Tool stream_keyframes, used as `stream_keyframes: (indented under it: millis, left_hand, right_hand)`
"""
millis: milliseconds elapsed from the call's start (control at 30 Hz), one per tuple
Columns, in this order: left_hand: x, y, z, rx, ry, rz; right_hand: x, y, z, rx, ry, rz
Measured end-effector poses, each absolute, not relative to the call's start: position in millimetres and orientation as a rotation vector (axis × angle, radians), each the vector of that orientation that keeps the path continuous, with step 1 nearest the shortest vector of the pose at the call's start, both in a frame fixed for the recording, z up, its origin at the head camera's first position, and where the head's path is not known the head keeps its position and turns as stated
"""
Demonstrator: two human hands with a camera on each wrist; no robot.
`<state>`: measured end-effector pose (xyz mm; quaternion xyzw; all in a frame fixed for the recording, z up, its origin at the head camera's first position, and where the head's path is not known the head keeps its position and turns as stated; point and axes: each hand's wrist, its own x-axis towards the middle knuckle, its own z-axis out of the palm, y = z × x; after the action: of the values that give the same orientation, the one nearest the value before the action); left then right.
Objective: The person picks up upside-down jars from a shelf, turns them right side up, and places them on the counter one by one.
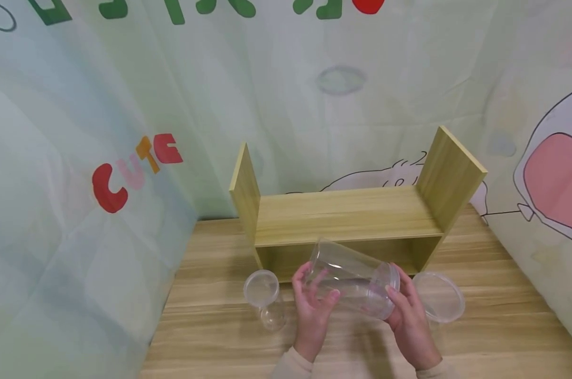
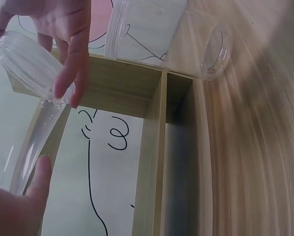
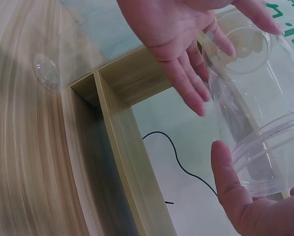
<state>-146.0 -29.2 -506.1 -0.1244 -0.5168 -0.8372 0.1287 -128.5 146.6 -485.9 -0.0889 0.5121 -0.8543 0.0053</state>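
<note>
Both hands hold a large clear plastic jar [image 1: 349, 279] tilted on its side above the table, in front of the wooden shelf. My left hand [image 1: 312, 316] supports its left end, the thumb against the near side. At the other end my right hand [image 1: 411, 321] grips the jar around its ridged rim [image 3: 270, 142]; whether a lid is on there I cannot tell. A smaller clear jar [image 1: 275, 310] stands to the left of my left hand. Just beyond my right hand is another clear jar [image 1: 439, 297], partly seen, also visible in the left wrist view.
A light wooden shelf [image 1: 347, 216] with two upright side panels stands behind the jars on the wood-grain table [image 1: 205, 295]. Printed cloth [image 1: 286, 105] hangs at the back and along both sides.
</note>
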Motion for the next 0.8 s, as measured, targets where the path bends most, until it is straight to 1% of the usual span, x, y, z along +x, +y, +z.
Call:
stream_keyframes:
  millis: [133, 300, 500, 600, 800]
  left_hand:
    - [-143.5, -33.2, -509.1, -0.303, -1.635, -2.377]
    - [-142.1, -39.8, -512.2, -0.304, -1.698, -2.338]
    - [-143.9, -47.7, -511.8, -0.411, -1.764, -2.223]
    - [-143.2, -52.2, -502.5, -0.492, -1.800, -2.076]
    - [-138.1, -65.6, -460.7, -0.663, -1.758, -1.818]
  right_hand:
    - [-128.7, 147.4, -488.0, -0.288, 1.603, -2.704]
    - [-128.3, 149.5, -487.9, -0.270, 1.607, -2.720]
    - [-127.5, 155.5, -484.0, -0.301, 1.637, -2.735]
    - [-127.0, 156.9, -483.2, -0.321, 1.652, -2.740]
    - [-126.6, 155.7, -485.2, -0.337, 1.685, -2.730]
